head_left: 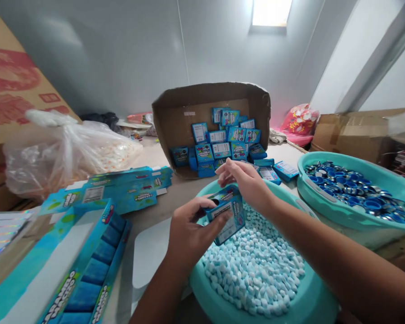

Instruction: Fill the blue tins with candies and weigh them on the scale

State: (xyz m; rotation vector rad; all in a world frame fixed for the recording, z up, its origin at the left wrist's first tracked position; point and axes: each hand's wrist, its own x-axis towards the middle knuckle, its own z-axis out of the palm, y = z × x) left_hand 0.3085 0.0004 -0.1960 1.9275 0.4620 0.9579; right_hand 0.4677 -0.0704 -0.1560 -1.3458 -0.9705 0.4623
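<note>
A small blue candy box [224, 225] printed "Caramelo Macizo" is tilted in my left hand [192, 225], thumb across its front and fingers behind. A dark round opening shows on its upper left. Just above the box's top edge, my right hand [245, 180] is bent, its fingertips drawn together; anything between them is hidden. Both hands are over a turquoise basin [202, 299] full of small pale blue and white candies [256, 265].
Behind stands a tipped cardboard box [175, 101] with several blue candy boxes [204, 153]. At right, another turquoise basin [344, 213] holds blue and silver lids [353, 186]. Flattened blue cartons [121, 191], a display tray [87, 274] and a plastic bag [67, 148] lie left.
</note>
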